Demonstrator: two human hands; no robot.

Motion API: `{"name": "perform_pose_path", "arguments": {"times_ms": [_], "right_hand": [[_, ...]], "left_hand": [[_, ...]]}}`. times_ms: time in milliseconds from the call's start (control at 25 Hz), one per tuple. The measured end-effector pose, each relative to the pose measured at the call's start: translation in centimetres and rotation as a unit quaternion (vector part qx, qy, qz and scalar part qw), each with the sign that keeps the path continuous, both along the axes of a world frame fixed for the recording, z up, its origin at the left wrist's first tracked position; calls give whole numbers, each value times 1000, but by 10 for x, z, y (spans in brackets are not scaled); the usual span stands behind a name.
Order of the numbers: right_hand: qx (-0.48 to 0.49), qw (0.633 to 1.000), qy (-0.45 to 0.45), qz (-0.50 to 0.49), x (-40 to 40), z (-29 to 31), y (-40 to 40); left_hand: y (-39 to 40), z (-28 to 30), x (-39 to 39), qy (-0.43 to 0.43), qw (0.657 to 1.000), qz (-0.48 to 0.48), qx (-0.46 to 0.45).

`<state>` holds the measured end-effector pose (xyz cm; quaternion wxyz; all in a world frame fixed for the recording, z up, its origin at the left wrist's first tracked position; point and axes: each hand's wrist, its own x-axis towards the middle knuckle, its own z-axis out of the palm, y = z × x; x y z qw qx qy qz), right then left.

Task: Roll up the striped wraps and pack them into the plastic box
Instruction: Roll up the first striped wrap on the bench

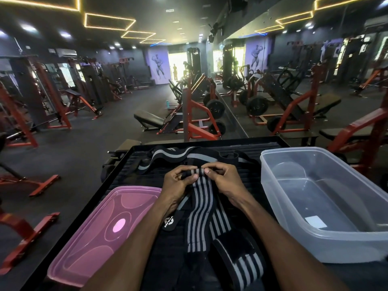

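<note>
A black wrap with grey stripes (pixel 202 208) lies lengthwise on the black ribbed platform (pixel 134 164). My left hand (pixel 178 183) and my right hand (pixel 224 179) both pinch its far end, which is folded over into a small roll. Its near end curls into a loose coil (pixel 241 261) by my right forearm. Another black wrap with a broad grey band (pixel 168 156) lies spread across the far side of the platform. The clear plastic box (pixel 327 238) stands to the right with nothing but a white label inside.
A pink translucent lid (pixel 98 227) lies at the left of the platform. Beyond the platform are red and black gym machines, benches and weight plates on a dark floor, with a mirror wall to the right.
</note>
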<state>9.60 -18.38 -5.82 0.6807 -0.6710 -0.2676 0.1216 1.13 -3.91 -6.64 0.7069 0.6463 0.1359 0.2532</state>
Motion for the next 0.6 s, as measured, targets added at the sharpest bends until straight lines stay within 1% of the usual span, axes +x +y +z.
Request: {"name": "perform_pose_path", "arguments": {"times_ms": [120,160,240,320,400,480,520,600], "right_hand": [[21,1000,-15,-11,1,-2,0],[20,999,-23,-12,2,-3,0],[11,1000,-28,-5,1,-3,1],[2,1000,-1,7,-1,-1,1],[-5,1000,12,15,-1,0,1],[-1,1000,-10,6,-1,-1,2],[6,1000,-22,-6,0,-2,2],[24,999,-23,-19,1,-3,2]], "left_hand": [[-4,-1,0,11,996,-44,-71],[-4,-2,0,14,996,-41,-73],[-3,-3,1,17,1000,-5,-25],[-1,-3,0,13,999,23,18],[1,-2,0,13,999,26,39],[-2,1,-2,10,999,18,48],[-4,1,-2,7,999,11,34],[-6,1,-1,3,999,-11,-32]]}}
